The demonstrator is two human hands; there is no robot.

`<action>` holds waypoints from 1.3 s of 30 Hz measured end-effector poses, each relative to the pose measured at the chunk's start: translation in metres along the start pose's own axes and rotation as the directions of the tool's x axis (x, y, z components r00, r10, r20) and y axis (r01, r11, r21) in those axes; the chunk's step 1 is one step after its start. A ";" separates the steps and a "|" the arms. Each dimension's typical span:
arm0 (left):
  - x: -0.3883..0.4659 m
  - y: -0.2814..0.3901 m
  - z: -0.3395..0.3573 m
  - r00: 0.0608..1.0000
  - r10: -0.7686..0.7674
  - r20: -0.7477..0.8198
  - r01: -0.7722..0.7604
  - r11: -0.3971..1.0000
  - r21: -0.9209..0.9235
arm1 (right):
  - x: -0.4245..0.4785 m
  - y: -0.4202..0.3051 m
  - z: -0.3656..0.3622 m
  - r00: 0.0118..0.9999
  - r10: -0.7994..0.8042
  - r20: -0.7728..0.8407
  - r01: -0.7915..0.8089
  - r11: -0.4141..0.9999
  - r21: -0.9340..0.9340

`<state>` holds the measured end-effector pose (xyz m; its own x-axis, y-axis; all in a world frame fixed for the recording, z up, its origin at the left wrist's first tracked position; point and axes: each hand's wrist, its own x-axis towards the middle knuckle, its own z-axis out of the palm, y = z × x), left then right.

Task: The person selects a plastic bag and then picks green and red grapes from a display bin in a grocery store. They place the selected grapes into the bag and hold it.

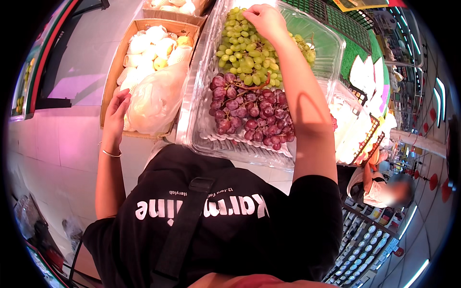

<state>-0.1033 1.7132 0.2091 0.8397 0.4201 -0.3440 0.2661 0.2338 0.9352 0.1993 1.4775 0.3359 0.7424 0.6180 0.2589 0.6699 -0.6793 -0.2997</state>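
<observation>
My right hand (267, 22) reaches over a clear plastic tray (326, 72). Its thumb and fingertips come together at the far end of the green grapes (248, 50); whether a grape or stem is between them is hidden. Bunches of red grapes (266, 108) lie on the nearer side of the same tray. My left hand (117, 108), a bracelet at its wrist, is raised with loosely bent fingers and no visible object in it. Right beside it, a filled translucent plastic bag (155, 100) rests over a cardboard box (111, 86) of pears; its contents are blurred by the plastic.
Pears in white foam nets (144, 43) fill the box, and another fruit box (173, 16) stands behind it. Black plastic crates (338, 25) and green matting (354, 46) lie beyond the tray. At the right, another person (374, 190) stands near the shelves.
</observation>
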 end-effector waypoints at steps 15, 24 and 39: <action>0.000 0.003 0.007 1.000 0.004 0.014 -0.005 0.999 0.046 | -0.009 0.017 -0.003 0.987 -0.005 -0.159 0.031 0.986 0.162; 0.001 0.000 0.007 0.999 0.034 0.037 -0.036 0.998 0.042 | -0.024 0.063 -0.041 0.950 0.201 0.237 -0.242 0.957 0.157; 0.007 -0.008 0.011 0.993 0.058 0.101 -0.070 0.991 0.115 | -0.089 0.037 -0.049 0.977 -0.098 0.190 0.133 0.975 -0.180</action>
<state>-0.0945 1.7043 0.2006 0.8973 0.3423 -0.2788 0.2598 0.1011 0.9603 0.1585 1.3786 0.3467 0.6575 0.7458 0.1074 0.7535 -0.6510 -0.0919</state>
